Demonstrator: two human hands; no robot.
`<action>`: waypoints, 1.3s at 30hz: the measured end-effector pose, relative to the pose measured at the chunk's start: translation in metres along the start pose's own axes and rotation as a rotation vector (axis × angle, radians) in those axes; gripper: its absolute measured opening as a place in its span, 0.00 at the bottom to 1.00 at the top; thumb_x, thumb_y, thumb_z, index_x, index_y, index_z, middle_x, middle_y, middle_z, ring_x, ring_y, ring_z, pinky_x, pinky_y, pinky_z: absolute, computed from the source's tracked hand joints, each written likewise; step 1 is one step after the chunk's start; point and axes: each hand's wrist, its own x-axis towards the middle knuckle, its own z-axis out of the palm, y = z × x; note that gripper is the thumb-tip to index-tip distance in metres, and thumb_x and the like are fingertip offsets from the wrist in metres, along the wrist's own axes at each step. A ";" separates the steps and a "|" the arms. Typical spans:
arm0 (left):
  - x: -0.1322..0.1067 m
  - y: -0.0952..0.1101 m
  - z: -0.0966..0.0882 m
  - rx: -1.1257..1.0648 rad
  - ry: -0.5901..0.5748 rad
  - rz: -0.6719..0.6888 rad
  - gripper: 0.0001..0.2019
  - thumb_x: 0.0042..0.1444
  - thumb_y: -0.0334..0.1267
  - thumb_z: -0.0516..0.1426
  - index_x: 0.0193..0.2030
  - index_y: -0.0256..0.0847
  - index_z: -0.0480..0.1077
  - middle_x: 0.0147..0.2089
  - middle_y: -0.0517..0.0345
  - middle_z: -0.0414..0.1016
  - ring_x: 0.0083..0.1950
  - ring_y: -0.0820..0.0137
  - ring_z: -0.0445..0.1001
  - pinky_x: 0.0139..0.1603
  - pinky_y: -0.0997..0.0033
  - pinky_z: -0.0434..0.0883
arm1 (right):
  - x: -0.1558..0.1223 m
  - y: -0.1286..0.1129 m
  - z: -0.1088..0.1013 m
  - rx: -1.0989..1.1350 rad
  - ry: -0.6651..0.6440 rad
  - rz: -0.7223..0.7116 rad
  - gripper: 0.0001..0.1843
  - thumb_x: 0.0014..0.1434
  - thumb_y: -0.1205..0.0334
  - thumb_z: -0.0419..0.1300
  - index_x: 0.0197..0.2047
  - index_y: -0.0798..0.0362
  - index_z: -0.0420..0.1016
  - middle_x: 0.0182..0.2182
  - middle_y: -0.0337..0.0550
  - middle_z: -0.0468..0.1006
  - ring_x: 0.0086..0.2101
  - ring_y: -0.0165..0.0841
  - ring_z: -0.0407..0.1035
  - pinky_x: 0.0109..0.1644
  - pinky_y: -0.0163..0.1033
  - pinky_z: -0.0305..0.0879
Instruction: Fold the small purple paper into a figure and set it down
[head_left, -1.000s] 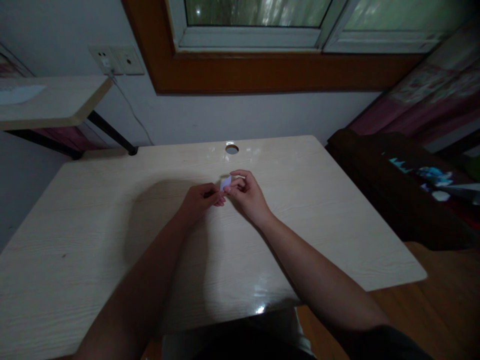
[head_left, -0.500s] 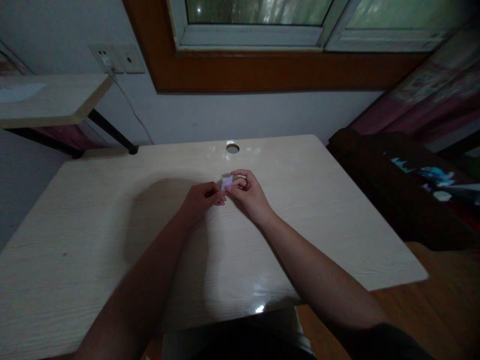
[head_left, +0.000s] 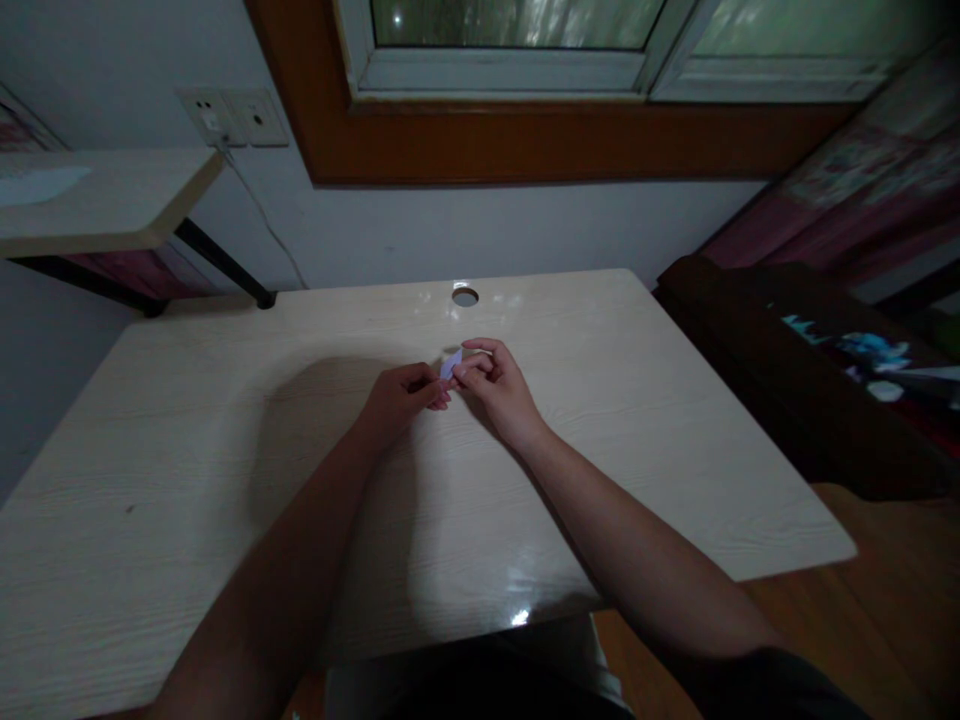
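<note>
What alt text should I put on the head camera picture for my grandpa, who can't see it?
A left hand and right hand pinch a small pale purple piece, maybe paper, over a light desk, with a window beyond.

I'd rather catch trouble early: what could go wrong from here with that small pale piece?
1. The small pale piece is held by both the left hand and the right hand; uneven pulling might bend it.
2. The fingers cover part of it, so a slip could go unnoticed.
3. A hole in the desk lies beyond; if dropped, it might slide there.
</note>
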 end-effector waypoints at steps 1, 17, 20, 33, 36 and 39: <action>0.000 0.000 0.000 0.004 0.001 -0.003 0.14 0.54 0.48 0.63 0.32 0.37 0.75 0.29 0.54 0.80 0.30 0.69 0.78 0.36 0.70 0.77 | 0.000 0.000 0.000 -0.011 0.000 -0.003 0.22 0.52 0.55 0.70 0.48 0.45 0.67 0.30 0.33 0.77 0.32 0.30 0.74 0.42 0.40 0.70; 0.001 0.000 0.000 0.005 0.017 -0.010 0.15 0.54 0.50 0.64 0.32 0.37 0.74 0.31 0.54 0.80 0.31 0.68 0.79 0.37 0.69 0.78 | -0.001 -0.001 0.003 -0.046 0.002 -0.009 0.18 0.57 0.50 0.66 0.47 0.47 0.69 0.30 0.36 0.77 0.33 0.31 0.73 0.44 0.41 0.71; 0.000 0.003 0.001 0.004 0.033 -0.021 0.16 0.53 0.50 0.64 0.31 0.37 0.74 0.31 0.54 0.80 0.31 0.68 0.79 0.37 0.69 0.77 | -0.002 -0.001 0.004 -0.023 0.016 -0.006 0.17 0.59 0.48 0.63 0.47 0.47 0.69 0.31 0.37 0.77 0.34 0.32 0.73 0.45 0.43 0.71; 0.001 0.004 0.001 -0.010 0.022 -0.018 0.14 0.52 0.48 0.64 0.30 0.38 0.75 0.28 0.56 0.79 0.30 0.69 0.78 0.36 0.70 0.76 | 0.000 0.006 0.000 -0.095 -0.006 -0.041 0.21 0.53 0.57 0.69 0.48 0.46 0.70 0.32 0.35 0.76 0.34 0.31 0.71 0.42 0.40 0.68; 0.001 0.003 0.001 -0.007 0.017 -0.019 0.14 0.53 0.48 0.64 0.30 0.38 0.75 0.28 0.56 0.79 0.30 0.69 0.78 0.37 0.70 0.76 | 0.000 0.004 0.002 -0.087 0.015 -0.027 0.21 0.51 0.58 0.70 0.47 0.47 0.70 0.31 0.35 0.76 0.33 0.30 0.71 0.42 0.40 0.68; 0.000 0.002 0.001 -0.003 0.018 -0.030 0.14 0.52 0.49 0.64 0.31 0.38 0.75 0.29 0.56 0.79 0.30 0.69 0.78 0.37 0.70 0.77 | 0.000 0.004 0.002 -0.083 0.024 -0.026 0.20 0.51 0.59 0.69 0.46 0.47 0.69 0.31 0.35 0.76 0.32 0.30 0.71 0.41 0.40 0.67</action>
